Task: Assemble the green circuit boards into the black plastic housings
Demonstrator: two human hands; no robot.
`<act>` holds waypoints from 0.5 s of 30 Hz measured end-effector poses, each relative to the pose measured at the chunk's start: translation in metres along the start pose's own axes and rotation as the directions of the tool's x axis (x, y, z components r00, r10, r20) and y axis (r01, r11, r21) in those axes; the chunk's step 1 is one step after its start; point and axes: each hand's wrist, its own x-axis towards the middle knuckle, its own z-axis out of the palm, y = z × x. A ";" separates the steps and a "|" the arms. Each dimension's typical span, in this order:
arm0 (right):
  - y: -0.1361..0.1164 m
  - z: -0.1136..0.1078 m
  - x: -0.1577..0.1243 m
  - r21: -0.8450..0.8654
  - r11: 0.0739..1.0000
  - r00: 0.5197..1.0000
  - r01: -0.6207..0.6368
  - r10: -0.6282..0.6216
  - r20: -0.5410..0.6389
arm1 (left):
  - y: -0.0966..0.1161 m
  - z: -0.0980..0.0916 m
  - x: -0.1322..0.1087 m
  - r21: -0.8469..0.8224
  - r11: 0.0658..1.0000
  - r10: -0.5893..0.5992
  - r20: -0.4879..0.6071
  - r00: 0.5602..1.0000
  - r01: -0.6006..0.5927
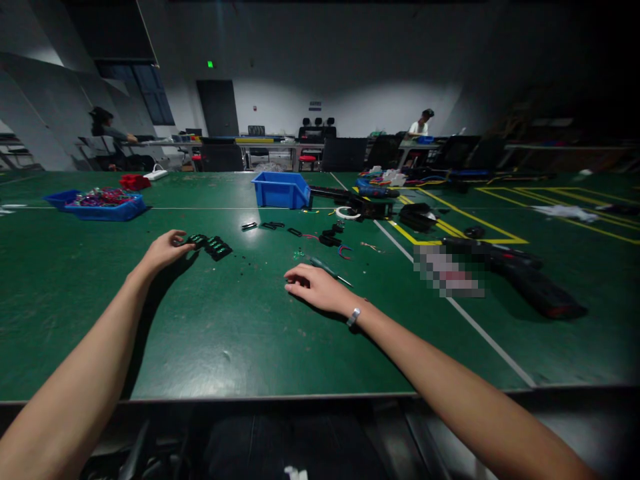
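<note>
My left hand (167, 252) is at the left, thumb and fingers closed at the near end of a small black tray of green circuit boards (198, 240). A second black tray of green boards (218, 248) lies against it on the right. In the middle, low over the table, my right hand (320, 288) has its fingers curled in a pinch. A tiny dark thing seems to show at its fingertips, too small to name. Just beyond that hand lies a screwdriver (327, 270), and small green bits (299, 254) are scattered by its handle.
Black frames (273, 225) and a black part with wires (330, 237) lie further back. A blue bin (281, 190) stands behind them. Another blue bin (107, 207) holds coloured wires. A power drill (530, 273) lies right of a blurred patch. Two people sit at far tables.
</note>
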 end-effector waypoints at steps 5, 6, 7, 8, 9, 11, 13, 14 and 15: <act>-0.003 0.005 0.004 -0.031 0.999 0.998 0.019 -0.021 -0.061 | -0.005 0.001 0.000 0.023 0.997 0.071 0.046 0.996 -0.072; -0.004 0.007 0.009 -0.041 0.999 0.996 0.023 -0.027 -0.085 | -0.005 0.002 -0.001 0.015 0.996 0.090 0.045 0.995 -0.091; -0.005 0.009 0.014 -0.051 0.998 0.994 0.029 -0.034 -0.108 | -0.004 0.002 -0.001 0.009 0.994 0.105 0.045 0.993 -0.105; -0.006 0.012 0.022 -0.061 0.997 0.991 0.037 -0.045 -0.128 | -0.003 0.003 -0.001 0.004 0.994 0.112 0.041 0.993 -0.113; -0.006 0.015 0.032 -0.069 0.997 0.989 0.046 -0.055 -0.138 | -0.003 0.004 -0.001 0.000 0.993 0.116 0.037 0.993 -0.116; -0.006 0.023 0.059 -0.081 0.995 0.989 0.053 -0.063 -0.135 | -0.004 0.006 -0.001 -0.008 0.993 0.120 0.026 0.992 -0.120; -0.005 0.033 0.093 -0.071 0.997 0.992 0.027 -0.036 -0.123 | -0.005 0.007 0.000 -0.025 0.991 0.129 0.017 0.992 -0.128; -0.004 0.039 0.111 -0.050 0.999 0.993 -0.005 -0.001 -0.115 | -0.006 0.008 0.000 -0.036 0.990 0.136 0.012 0.991 -0.135; -0.004 0.045 0.130 -0.022 0.998 0.993 -0.052 0.050 -0.110 | -0.008 0.009 0.001 -0.044 0.989 0.143 0.007 0.990 -0.143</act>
